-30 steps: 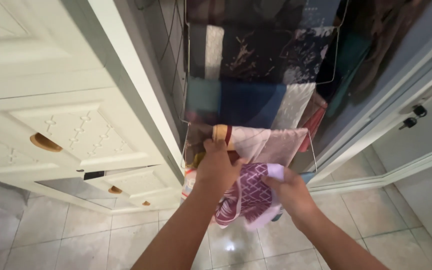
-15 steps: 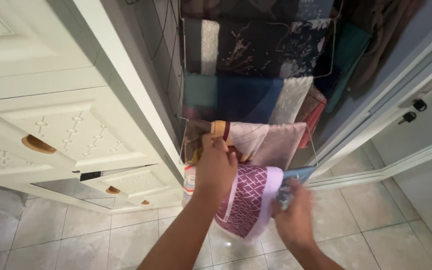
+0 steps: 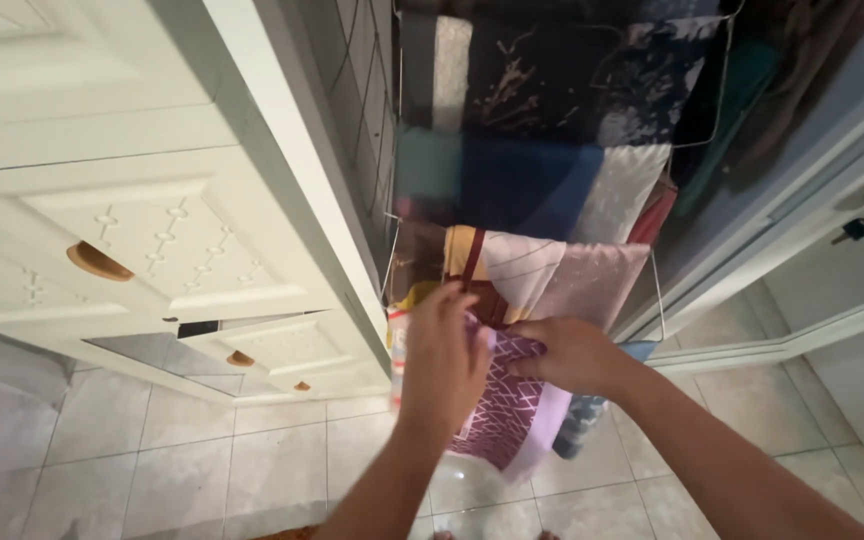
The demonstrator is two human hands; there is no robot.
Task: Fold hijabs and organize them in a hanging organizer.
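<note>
Here, closest to me, both my forearms come up from the bottom edge over the pale tiled floor (image 3: 202,450), which is open on the left side and also on the right side below the rack. My left hand (image 3: 444,362) is on the upper left part of the purple patterned cloth (image 3: 504,415), the fingers curled over its top edge and pressed against it. My right hand (image 3: 572,355) meets it from the right, the fingers closed on the same top edge, so the cloth is pinched between the two hands and hangs down below them with its pale lilac border on the right. The two hands are almost touching each other. Just behind my fingers is the pink and beige cloth (image 3: 562,275) draped over a rail of the wire rack (image 3: 658,290), very near to my knuckles. Above it hang a blue cloth (image 3: 512,185) and a dark flowered cloth (image 3: 552,85) on higher rails. To the left, the white cabinet (image 3: 152,230) stands close to the rack, with its edge just beside my left hand, so there is little room on that side.
</note>
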